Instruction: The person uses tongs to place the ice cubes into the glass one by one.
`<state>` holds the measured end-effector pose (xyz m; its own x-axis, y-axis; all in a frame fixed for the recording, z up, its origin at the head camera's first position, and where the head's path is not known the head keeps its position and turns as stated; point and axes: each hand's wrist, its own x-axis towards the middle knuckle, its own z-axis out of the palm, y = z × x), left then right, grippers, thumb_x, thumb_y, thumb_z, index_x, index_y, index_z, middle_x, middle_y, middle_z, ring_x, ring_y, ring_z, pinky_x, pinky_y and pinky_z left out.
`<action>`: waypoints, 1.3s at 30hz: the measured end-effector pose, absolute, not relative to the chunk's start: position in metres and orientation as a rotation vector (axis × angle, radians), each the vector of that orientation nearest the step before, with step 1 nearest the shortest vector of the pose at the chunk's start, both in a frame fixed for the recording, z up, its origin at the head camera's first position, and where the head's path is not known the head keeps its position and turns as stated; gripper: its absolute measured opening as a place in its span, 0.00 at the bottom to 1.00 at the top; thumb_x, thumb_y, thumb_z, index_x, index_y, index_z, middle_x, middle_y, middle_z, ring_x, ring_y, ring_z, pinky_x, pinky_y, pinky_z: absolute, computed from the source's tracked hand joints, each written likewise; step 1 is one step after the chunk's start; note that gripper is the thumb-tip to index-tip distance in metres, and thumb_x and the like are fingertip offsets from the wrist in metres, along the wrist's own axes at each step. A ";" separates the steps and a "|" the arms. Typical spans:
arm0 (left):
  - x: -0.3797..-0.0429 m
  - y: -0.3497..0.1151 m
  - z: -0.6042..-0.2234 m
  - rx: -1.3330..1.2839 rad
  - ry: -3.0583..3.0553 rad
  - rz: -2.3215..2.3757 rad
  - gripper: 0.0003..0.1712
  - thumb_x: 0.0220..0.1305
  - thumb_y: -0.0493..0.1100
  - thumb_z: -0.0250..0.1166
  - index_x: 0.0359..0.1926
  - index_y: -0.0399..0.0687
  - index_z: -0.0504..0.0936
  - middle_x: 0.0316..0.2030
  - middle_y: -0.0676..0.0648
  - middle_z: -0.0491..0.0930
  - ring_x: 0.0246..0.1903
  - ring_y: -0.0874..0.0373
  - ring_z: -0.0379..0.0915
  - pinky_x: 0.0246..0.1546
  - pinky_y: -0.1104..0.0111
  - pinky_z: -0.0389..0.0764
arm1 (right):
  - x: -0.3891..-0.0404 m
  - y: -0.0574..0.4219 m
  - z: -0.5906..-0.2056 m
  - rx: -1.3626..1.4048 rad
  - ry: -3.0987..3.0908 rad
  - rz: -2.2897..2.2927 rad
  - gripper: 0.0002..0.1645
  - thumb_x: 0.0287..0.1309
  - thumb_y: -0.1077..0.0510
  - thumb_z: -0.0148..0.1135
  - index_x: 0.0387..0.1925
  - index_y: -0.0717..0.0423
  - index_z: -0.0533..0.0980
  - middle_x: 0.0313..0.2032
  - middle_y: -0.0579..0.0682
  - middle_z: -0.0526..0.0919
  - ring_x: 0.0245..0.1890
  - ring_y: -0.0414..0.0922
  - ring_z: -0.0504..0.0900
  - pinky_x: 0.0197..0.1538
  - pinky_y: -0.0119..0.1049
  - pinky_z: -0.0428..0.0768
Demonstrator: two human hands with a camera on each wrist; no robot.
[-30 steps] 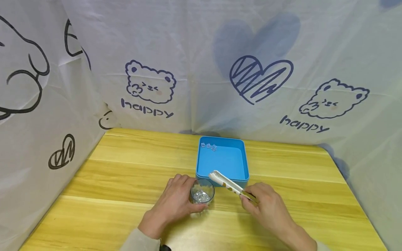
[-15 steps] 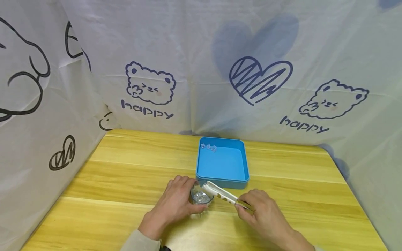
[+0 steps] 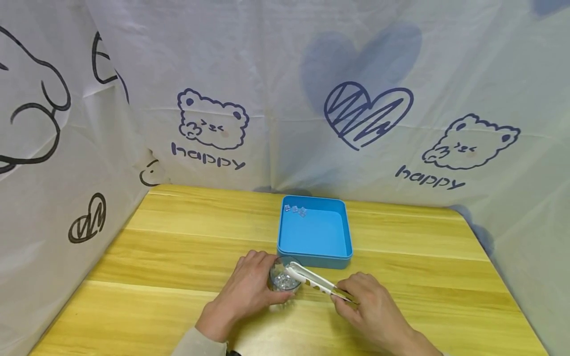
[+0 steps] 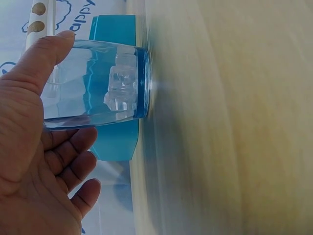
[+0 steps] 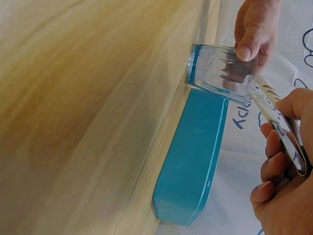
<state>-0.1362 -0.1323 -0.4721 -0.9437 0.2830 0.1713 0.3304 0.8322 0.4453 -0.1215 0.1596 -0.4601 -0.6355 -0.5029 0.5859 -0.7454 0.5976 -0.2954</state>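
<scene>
A clear drinking glass stands upright on the table, with several clear ice-like cubes at its bottom. My left hand grips it near the rim, thumb on one side and fingers on the other. My right hand holds white-and-gold tongs between thumb and fingers. The white tips of the tongs are inside the mouth of the glass, above the cubes. Right behind the glass is a square blue box, and a few clear cubes lie in its far left corner.
The wood-grain table ends at a white cloth backdrop along the back and both sides. The front wall of the blue box stands close behind the rim of the glass.
My right hand has brought the tongs left and down from over the box's front edge into the glass's mouth. My left hand and the glass have stayed in place.
</scene>
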 end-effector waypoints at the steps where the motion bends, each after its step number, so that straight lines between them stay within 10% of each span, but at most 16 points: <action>1: -0.136 -0.132 -0.472 -0.488 -2.913 -0.737 0.45 0.49 0.68 0.81 0.60 0.45 0.82 0.50 0.49 0.83 0.50 0.54 0.71 0.52 0.58 0.73 | -0.121 0.160 -0.460 0.994 -2.382 0.732 0.10 0.52 0.61 0.78 0.35 0.48 0.84 0.30 0.33 0.81 0.32 0.31 0.74 0.34 0.27 0.76; 39: -0.136 -0.133 -0.474 -0.497 -2.905 -0.774 0.46 0.50 0.68 0.81 0.61 0.43 0.81 0.50 0.49 0.83 0.48 0.57 0.70 0.52 0.58 0.75 | -0.120 0.158 -0.462 0.953 -2.412 0.739 0.11 0.51 0.61 0.79 0.35 0.47 0.84 0.29 0.32 0.79 0.31 0.33 0.74 0.33 0.26 0.75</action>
